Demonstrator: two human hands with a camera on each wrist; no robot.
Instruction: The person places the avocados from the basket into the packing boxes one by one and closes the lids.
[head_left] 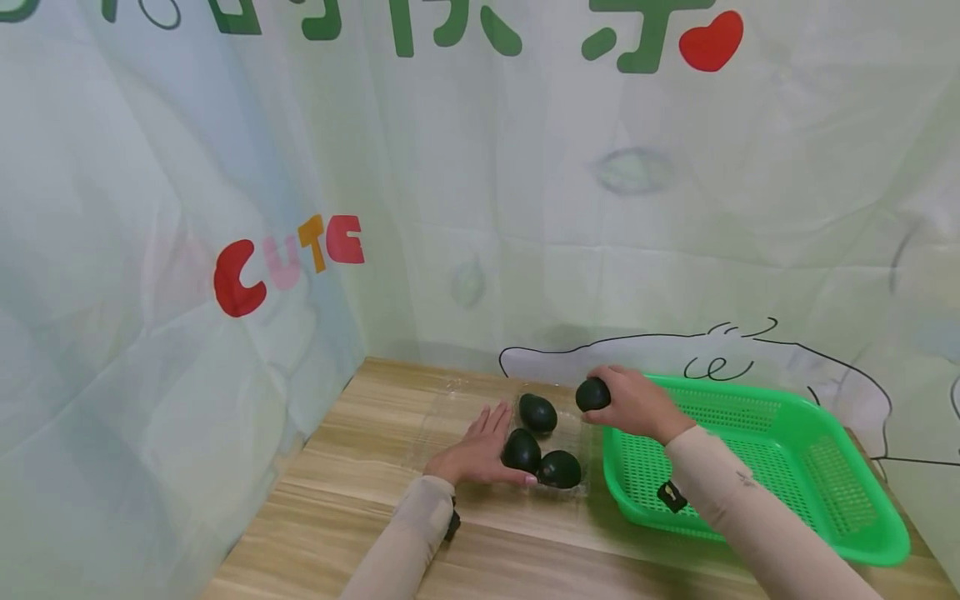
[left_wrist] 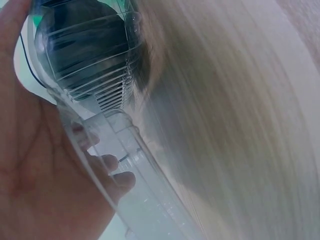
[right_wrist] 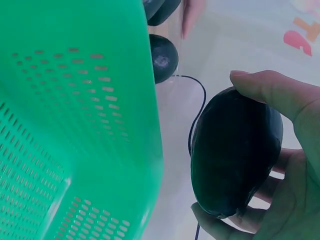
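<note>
My right hand (head_left: 633,404) grips a dark avocado (right_wrist: 235,152) between thumb and fingers, raised beside the basket's near-left rim in the head view. Three more dark avocados, one at the back (head_left: 537,414) and two at the front (head_left: 559,469), sit in a clear plastic clamshell box (head_left: 573,433) on the table. Spread fairly straight, the fingers of my left hand (head_left: 476,454) rest at the box's left side, with the thumb along its front. Through the clear plastic in the left wrist view, fingertips (left_wrist: 122,180) show, with an avocado (left_wrist: 82,47) above them.
A green perforated plastic basket (head_left: 832,546) stands on the right of the wooden table (head_left: 322,500). The box's clear lid (head_left: 442,417) lies folded out to the left. A printed cloth (head_left: 480,208) hangs behind and at the left.
</note>
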